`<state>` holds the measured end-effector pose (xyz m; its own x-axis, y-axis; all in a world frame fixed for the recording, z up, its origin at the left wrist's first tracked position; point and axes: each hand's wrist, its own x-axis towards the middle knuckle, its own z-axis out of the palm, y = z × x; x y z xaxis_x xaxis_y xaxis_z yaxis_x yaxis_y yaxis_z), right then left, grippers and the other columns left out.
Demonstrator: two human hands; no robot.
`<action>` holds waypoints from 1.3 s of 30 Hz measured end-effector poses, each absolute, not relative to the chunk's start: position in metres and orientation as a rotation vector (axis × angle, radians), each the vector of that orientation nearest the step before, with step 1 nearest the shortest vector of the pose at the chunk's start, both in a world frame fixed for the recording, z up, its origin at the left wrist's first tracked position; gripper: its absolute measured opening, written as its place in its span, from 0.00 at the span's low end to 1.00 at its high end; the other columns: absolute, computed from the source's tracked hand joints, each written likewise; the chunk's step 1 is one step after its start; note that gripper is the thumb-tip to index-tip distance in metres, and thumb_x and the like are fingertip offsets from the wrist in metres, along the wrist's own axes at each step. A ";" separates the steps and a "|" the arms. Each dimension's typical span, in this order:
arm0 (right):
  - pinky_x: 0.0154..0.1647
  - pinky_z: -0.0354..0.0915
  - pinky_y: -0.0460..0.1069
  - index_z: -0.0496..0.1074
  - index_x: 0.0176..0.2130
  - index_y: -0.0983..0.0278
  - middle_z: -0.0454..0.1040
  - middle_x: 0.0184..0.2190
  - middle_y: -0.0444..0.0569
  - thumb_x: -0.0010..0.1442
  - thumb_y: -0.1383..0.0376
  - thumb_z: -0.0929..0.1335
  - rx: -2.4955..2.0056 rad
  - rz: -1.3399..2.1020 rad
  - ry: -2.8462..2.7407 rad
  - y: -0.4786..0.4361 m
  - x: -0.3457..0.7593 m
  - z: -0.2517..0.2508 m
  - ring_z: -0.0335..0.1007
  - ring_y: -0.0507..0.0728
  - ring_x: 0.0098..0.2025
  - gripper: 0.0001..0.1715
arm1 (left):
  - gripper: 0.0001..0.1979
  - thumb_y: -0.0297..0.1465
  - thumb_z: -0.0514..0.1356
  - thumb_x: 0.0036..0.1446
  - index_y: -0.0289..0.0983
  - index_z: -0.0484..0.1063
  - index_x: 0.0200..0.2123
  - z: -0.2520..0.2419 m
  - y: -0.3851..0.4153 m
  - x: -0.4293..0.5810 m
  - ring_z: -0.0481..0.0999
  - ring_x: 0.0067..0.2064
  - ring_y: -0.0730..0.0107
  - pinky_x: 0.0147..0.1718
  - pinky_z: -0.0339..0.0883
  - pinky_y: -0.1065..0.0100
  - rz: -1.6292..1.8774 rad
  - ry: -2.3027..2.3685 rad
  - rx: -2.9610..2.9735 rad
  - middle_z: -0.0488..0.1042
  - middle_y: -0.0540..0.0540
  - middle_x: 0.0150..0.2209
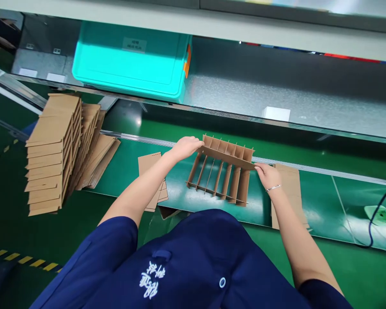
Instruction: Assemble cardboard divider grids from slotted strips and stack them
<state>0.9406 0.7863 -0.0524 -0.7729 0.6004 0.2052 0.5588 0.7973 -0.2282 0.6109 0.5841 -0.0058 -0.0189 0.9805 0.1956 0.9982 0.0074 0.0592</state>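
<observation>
A long cardboard divider strip [227,157] runs between my hands across a partly built cardboard divider grid [225,180]. My left hand [188,147] pinches the strip's left end, and my right hand [267,175] pinches its right end. Several upright cross pieces stand in the grid, with one strip along the near side and one along the far side. To the left lie flat cardboard pieces [149,165], partly behind my left forearm. More flat cardboard sheets [287,180] rest beside my right hand, partly covered by my right wrist and forearm.
Stacked cardboard dividers [51,141] fill the left end of the green work surface [321,193]. On the metal shelf [231,86] above sit a turquoise lidded bin [131,64] and a white block [276,113]. A dark cable [373,214] and a green item [381,215] lie at right.
</observation>
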 end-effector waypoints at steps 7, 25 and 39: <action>0.41 0.66 0.51 0.74 0.42 0.63 0.76 0.42 0.50 0.64 0.60 0.57 -0.953 0.266 -2.668 0.787 0.941 -0.055 0.71 0.57 0.42 0.19 | 0.12 0.27 0.49 0.60 0.37 0.71 0.42 -0.016 0.593 0.605 0.71 0.39 0.64 0.36 0.60 0.66 -0.300 -2.208 -2.156 0.74 0.44 0.34; 0.33 0.66 0.49 0.74 0.42 0.60 0.76 0.42 0.49 0.63 0.59 0.57 -0.975 0.246 -2.732 0.786 0.941 -0.047 0.72 0.58 0.40 0.19 | 0.14 0.29 0.47 0.61 0.39 0.70 0.44 -0.028 0.590 0.602 0.72 0.42 0.64 0.37 0.62 0.67 -0.177 -2.281 -2.169 0.75 0.45 0.37; 0.40 0.65 0.49 0.72 0.46 0.60 0.75 0.43 0.49 0.64 0.62 0.57 -1.029 0.272 -2.992 0.799 0.933 -0.063 0.70 0.57 0.43 0.19 | 0.14 0.31 0.46 0.61 0.40 0.70 0.43 -0.051 0.603 0.603 0.72 0.42 0.64 0.37 0.63 0.67 -0.067 -2.381 -2.195 0.75 0.45 0.38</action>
<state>0.9332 0.7991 -0.0628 -0.7894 0.6077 -0.0872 0.6134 0.7753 -0.1504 0.6035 0.6029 -0.0512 -0.0789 0.9959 -0.0437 0.9919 0.0828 0.0962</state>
